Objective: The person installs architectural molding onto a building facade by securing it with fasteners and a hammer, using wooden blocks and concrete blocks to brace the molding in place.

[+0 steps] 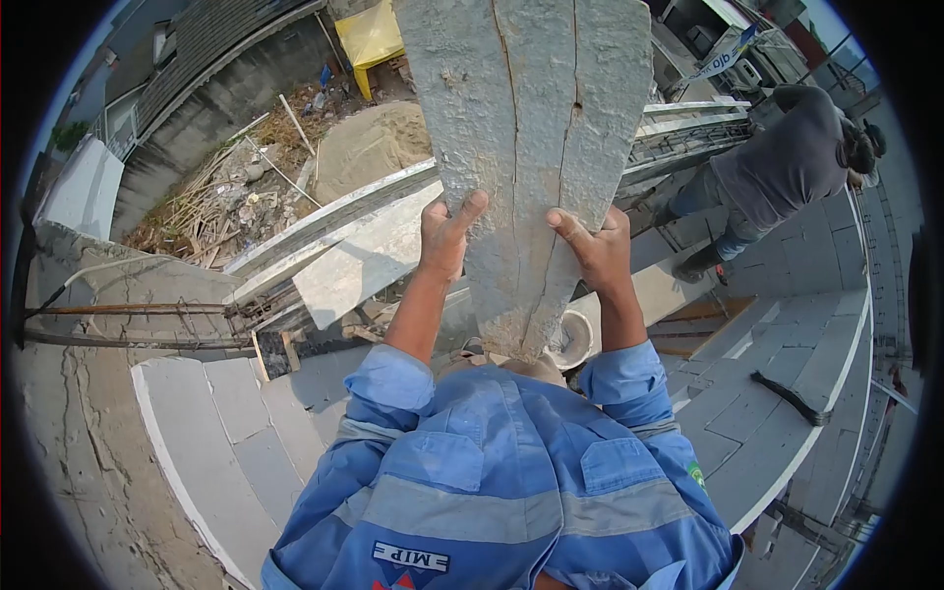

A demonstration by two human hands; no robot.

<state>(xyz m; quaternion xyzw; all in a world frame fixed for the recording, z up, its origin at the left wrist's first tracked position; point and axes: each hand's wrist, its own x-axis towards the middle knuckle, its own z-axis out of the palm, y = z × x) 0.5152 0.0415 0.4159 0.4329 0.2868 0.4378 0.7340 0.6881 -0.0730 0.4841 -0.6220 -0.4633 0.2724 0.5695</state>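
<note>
A broad grey wooden board (536, 108), smeared with dried cement and marked by two long lengthwise cracks, stands upright in front of my body. Its upper end runs out of the top of the view. My left hand (450, 236) grips its left edge, thumb on the near face and fingers partly hidden around the side. At about the same height, my right hand (597, 251) clasps the right edge in a similar way. A pale round bucket-like container (578, 337) shows beside the board's lower end, partly covered.
Another person (782, 162) bends over at the right, beside a light block wall (787, 344). A dark strip (790, 398) lies on that wall. More block wall (231, 403) rises at the left. Below lie a sand pile (374, 147), scattered debris (231, 192) and pale planks (364, 251).
</note>
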